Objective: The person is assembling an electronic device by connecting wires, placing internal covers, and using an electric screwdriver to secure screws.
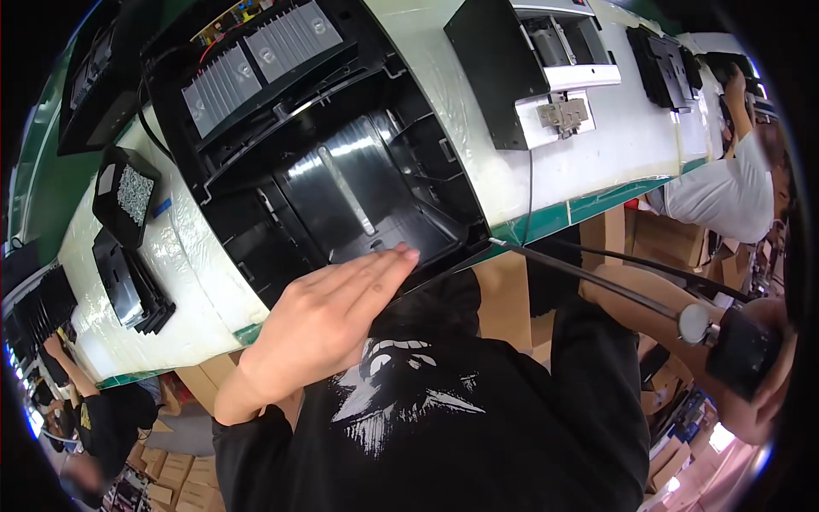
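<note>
A large black plastic housing (341, 196) lies open on the table in front of me. Inside it are ribbed metal heat sinks (260, 64) at the far end and a smooth black floor. My left hand (320, 316) reaches across the housing's near edge, fingers stretched out and together, palm down, holding nothing I can see. At the right rim my right hand (778, 322) is wrapped around a black-bodied screwdriver (744, 352), probably powered. Its long thin shaft points left, and the tip shows beside the housing's near right corner. Distortion blurs the right fingers.
On the left stand a black bin of small screws (135, 194) and a stack of black parts (132, 286). A black and white device (546, 68) sits at the right, with more black parts (661, 68) beyond. Co-workers work at both sides; cardboard boxes (183, 478) lie below.
</note>
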Demonstrator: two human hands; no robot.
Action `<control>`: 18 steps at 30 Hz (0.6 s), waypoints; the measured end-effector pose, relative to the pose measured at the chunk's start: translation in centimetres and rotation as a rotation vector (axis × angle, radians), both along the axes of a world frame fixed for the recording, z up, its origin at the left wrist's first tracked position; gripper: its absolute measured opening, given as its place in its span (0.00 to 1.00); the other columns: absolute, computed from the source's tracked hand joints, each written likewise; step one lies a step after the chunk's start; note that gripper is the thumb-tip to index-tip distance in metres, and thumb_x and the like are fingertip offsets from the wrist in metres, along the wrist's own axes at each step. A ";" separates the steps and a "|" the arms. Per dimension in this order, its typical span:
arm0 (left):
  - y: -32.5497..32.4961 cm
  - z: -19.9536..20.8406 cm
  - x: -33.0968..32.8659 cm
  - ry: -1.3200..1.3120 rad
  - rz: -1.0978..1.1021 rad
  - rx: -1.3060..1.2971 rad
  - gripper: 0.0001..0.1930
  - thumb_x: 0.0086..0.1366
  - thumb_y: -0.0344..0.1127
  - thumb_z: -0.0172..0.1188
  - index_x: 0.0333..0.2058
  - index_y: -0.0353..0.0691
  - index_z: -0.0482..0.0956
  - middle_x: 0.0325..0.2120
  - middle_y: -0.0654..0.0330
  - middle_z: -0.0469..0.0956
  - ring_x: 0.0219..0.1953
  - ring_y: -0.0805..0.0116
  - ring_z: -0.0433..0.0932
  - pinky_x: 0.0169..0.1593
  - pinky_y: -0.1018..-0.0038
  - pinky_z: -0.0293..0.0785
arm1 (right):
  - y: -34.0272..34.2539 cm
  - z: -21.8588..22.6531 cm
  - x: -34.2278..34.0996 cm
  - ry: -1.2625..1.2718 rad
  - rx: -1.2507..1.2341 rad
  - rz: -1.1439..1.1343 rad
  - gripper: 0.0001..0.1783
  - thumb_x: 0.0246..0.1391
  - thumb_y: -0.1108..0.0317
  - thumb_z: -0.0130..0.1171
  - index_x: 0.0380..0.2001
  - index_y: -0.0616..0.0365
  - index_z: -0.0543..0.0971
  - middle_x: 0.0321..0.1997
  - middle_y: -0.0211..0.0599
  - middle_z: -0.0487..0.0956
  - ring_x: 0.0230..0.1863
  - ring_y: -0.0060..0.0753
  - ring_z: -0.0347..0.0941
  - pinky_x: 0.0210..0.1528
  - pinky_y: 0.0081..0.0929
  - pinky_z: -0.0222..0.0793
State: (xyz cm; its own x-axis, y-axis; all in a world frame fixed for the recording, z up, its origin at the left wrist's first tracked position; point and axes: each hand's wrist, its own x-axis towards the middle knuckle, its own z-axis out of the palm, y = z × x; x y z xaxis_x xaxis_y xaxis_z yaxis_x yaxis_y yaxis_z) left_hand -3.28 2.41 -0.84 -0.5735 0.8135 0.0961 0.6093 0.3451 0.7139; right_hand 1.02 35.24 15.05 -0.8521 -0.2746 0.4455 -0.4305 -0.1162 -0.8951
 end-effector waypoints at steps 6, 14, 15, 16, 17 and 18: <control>0.1 -0.5 0.5 0.042 0.026 -0.029 0.30 0.40 0.20 0.55 0.50 0.31 0.69 0.43 0.52 0.75 0.43 0.58 0.77 0.47 0.69 0.74 | -0.8 -3.3 -0.3 0.051 -0.008 -0.031 0.30 0.44 0.42 0.60 0.31 0.61 0.69 0.27 0.38 0.72 0.26 0.29 0.73 0.31 0.23 0.75; -0.1 -0.6 0.4 0.032 0.031 -0.012 0.32 0.38 0.19 0.58 0.49 0.31 0.70 0.44 0.53 0.75 0.43 0.58 0.77 0.48 0.69 0.74 | -7.4 -8.7 -3.1 0.159 0.037 0.026 0.31 0.41 0.41 0.64 0.25 0.60 0.68 0.22 0.34 0.71 0.22 0.28 0.72 0.25 0.15 0.74; -0.1 -0.6 0.4 0.036 0.031 -0.014 0.31 0.38 0.20 0.58 0.49 0.31 0.70 0.44 0.53 0.75 0.43 0.58 0.77 0.48 0.69 0.74 | -7.5 -9.2 -3.3 0.200 0.050 0.064 0.33 0.41 0.39 0.63 0.25 0.60 0.67 0.22 0.35 0.71 0.22 0.30 0.72 0.24 0.16 0.73; -0.1 -0.7 0.4 0.039 0.031 -0.015 0.31 0.38 0.20 0.58 0.48 0.31 0.71 0.44 0.53 0.75 0.43 0.58 0.77 0.48 0.69 0.74 | -7.2 -8.9 -3.3 0.197 0.049 0.064 0.33 0.41 0.39 0.63 0.25 0.60 0.67 0.22 0.35 0.71 0.22 0.30 0.72 0.24 0.16 0.73; -0.1 -0.7 0.4 0.037 0.031 -0.016 0.31 0.38 0.20 0.58 0.48 0.31 0.71 0.44 0.53 0.75 0.43 0.58 0.77 0.48 0.69 0.74 | -6.5 -8.2 -3.3 0.042 0.113 0.143 0.19 0.42 0.59 0.62 0.26 0.65 0.69 0.24 0.41 0.73 0.23 0.37 0.73 0.28 0.25 0.75; 0.0 -0.6 0.4 0.034 0.032 -0.019 0.31 0.38 0.20 0.58 0.48 0.31 0.70 0.44 0.53 0.75 0.43 0.58 0.77 0.48 0.68 0.74 | -6.1 -7.7 -3.2 -0.114 0.179 0.221 0.09 0.43 0.80 0.62 0.27 0.69 0.71 0.26 0.48 0.76 0.25 0.44 0.74 0.31 0.35 0.77</control>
